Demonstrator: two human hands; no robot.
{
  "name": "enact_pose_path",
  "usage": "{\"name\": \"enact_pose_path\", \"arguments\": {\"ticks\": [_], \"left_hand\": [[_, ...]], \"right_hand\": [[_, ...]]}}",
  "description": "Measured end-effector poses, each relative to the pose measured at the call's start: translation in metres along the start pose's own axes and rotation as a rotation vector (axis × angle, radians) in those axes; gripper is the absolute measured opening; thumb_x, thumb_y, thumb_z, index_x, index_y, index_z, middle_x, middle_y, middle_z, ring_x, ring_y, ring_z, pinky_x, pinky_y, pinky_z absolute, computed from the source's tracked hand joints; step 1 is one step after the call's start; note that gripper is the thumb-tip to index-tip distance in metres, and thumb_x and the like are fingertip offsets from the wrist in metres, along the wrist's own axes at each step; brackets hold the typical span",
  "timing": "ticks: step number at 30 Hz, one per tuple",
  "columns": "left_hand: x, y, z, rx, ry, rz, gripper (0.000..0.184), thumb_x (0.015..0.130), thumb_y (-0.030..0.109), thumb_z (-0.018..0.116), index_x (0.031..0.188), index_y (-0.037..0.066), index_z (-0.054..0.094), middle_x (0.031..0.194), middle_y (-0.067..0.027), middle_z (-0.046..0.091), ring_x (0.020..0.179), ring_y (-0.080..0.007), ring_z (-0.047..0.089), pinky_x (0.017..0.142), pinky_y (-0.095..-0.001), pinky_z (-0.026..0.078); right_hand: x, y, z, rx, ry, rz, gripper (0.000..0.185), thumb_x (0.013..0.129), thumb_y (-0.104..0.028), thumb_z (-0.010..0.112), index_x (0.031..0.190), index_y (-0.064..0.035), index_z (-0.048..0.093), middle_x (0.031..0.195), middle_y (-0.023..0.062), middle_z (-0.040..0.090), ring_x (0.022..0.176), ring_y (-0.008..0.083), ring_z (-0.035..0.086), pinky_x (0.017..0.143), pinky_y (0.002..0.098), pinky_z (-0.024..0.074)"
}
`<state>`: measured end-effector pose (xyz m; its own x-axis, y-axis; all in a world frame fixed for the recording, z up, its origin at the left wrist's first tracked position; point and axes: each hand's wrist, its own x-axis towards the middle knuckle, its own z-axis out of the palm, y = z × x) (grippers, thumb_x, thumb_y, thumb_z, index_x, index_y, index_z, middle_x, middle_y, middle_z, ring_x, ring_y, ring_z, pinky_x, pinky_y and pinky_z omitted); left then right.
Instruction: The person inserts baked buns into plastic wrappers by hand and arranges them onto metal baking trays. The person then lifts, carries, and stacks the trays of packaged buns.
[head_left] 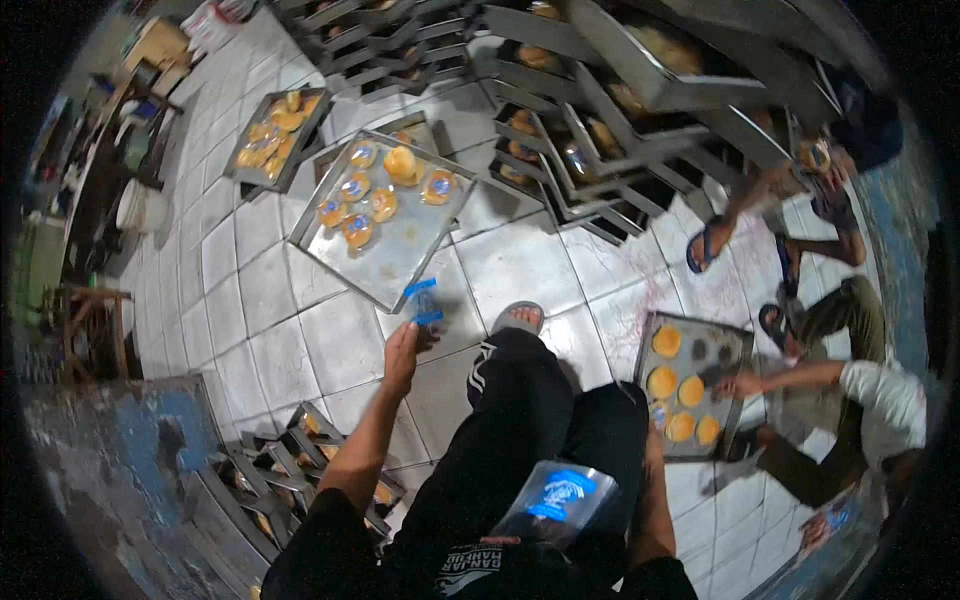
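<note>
My left hand [402,352] is closed on a small clear plastic bag [424,302] with blue print, near the front corner of a metal tray [376,270]. On that tray lie several round golden buns [384,205], some in clear wrappers with blue print. My right forearm [655,510] runs down beside my right knee, close to another tray. The fingers of my right hand are hidden there, so what they hold cannot be made out. A stack of clear bags [562,495] with blue print rests on my lap.
Another tray of buns [272,140] lies on the tiled floor [520,260]. Metal trays [590,130] are stacked at the back. At right, a co-worker's hand [740,385] reaches over a bun tray [700,340]; another person sits behind. More trays [290,470] stand at lower left.
</note>
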<state>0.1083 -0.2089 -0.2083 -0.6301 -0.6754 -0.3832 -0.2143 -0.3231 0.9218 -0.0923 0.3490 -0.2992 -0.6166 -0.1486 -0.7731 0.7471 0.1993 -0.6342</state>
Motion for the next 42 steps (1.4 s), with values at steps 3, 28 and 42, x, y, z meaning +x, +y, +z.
{"name": "enact_pose_path", "arguments": {"ticks": [3, 28, 42], "left_hand": [[0.076, -0.007, -0.029, -0.036, 0.053, 0.032, 0.043, 0.104, 0.042, 0.049, 0.113, 0.002, 0.063, 0.103, -0.0099, 0.070, 0.089, -0.0190, 0.066, 0.084, -0.0358, 0.052], [0.476, -0.158, -0.016, 1.261, 0.104, 0.499, 0.029, 0.097, 0.019, 0.044, 0.111, 0.006, 0.065, 0.108, -0.0242, 0.067, 0.103, -0.0388, 0.064, 0.090, -0.0487, 0.050], [0.070, 0.168, 0.124, 0.389, -0.528, 0.206, 0.051, 0.102, 0.037, 0.053, 0.131, -0.004, 0.060, 0.130, -0.0134, 0.062, 0.123, -0.0231, 0.053, 0.110, -0.0346, 0.034]], "right_hand": [[0.074, 0.133, -0.113, -0.718, -0.193, -0.419, 0.050, 0.103, -0.039, 0.050, 0.136, -0.0005, 0.050, 0.111, 0.0124, 0.067, 0.094, 0.0271, 0.065, 0.088, 0.0415, 0.0527], [-0.129, 0.019, -0.040, -0.606, 0.209, 0.237, 0.046, 0.103, -0.037, 0.051, 0.131, 0.0000, 0.056, 0.106, 0.0121, 0.068, 0.093, 0.0256, 0.064, 0.086, 0.0407, 0.0510], [-0.098, -0.183, 0.152, 0.124, -0.155, -0.339, 0.043, 0.101, -0.035, 0.060, 0.127, -0.0014, 0.059, 0.114, 0.0103, 0.068, 0.108, 0.0172, 0.063, 0.095, 0.0319, 0.0502]]}}
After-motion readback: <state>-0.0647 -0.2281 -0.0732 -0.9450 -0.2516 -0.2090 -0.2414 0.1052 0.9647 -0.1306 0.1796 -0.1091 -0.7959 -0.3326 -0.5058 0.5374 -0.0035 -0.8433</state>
